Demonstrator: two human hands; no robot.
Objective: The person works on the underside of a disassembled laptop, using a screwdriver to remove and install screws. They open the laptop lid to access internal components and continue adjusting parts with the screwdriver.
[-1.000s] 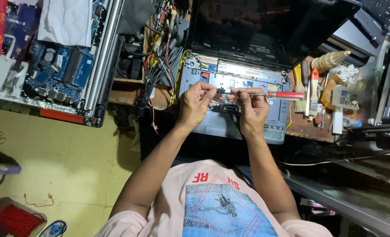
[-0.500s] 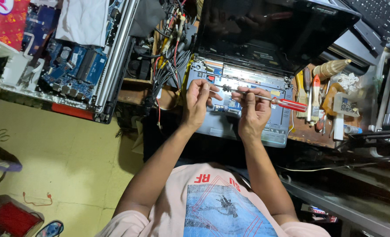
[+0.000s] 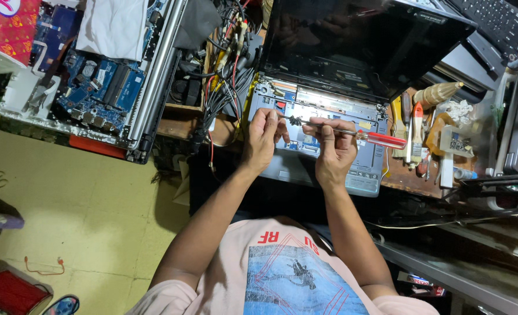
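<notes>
Centrally, a screwdriver [image 3: 352,134] with a thin metal shaft and clear red handle lies level above the opened laptop [image 3: 329,157], its tip at 9 o'clock pinched in the left hand [image 3: 263,140], its shaft gripped by the right hand [image 3: 333,153]. At 3 o'clock brushes [image 3: 413,131] crowd the bench; at 10 o'clock tangled cables [image 3: 224,81] and a bare circuit board [image 3: 95,87] lie.

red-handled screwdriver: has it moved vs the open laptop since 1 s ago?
Yes. The screwdriver, held in the right hand, now tilts handle-down to the right over the laptop; it lay nearly level before.
</notes>
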